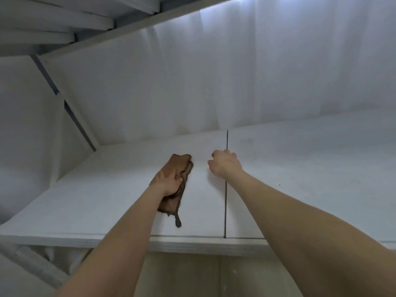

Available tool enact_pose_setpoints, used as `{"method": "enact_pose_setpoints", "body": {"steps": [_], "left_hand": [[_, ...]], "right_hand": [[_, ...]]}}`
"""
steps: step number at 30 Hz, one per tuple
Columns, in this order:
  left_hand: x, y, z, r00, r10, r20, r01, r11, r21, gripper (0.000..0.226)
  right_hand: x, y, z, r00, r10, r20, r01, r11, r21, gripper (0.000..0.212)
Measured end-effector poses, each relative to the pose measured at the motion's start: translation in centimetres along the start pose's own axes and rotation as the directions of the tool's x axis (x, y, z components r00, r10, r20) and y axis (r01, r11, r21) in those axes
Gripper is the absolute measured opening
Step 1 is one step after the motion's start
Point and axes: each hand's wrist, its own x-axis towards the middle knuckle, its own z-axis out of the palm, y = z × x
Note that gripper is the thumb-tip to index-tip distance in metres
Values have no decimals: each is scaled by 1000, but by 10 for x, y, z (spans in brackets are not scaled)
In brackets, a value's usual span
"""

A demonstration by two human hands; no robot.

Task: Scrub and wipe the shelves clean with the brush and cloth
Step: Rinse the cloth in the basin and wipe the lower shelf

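Observation:
A white shelf (107, 202) stretches across the view, split by a thin dark seam (225, 202). My left hand (168, 182) presses a folded brown cloth (179, 165) flat on the shelf left of the seam; a dark frayed corner of the cloth (177, 221) trails toward the front edge. My right hand (225, 165) rests on the shelf right beside the seam, fingers curled under, holding nothing that I can see. No brush is in view.
A white back wall (214, 82) rises behind the shelf, and a slanted side panel (32, 125) closes the left end. Another shelf with white slats (64, 24) hangs overhead at the top left. The shelf's front edge (192, 245) runs below my forearms.

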Motion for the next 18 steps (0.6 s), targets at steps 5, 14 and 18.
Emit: {"method": "enact_pose_setpoints", "body": {"steps": [5,14,18], "left_hand": [[53,18,-7,997,-72,1,72,997,-33,59],[101,148,-7,824,547,-146,-566,802,-191,47],[157,103,-15,861,488,-140,-502,861,-81,52]], "right_hand": [[43,10,2,998,36,-52,-35,999,20,38],[111,25,-4,970,120,-213,-111,992,54,40],[136,14,0,980,106,-167,-106,994,11,37]]}}
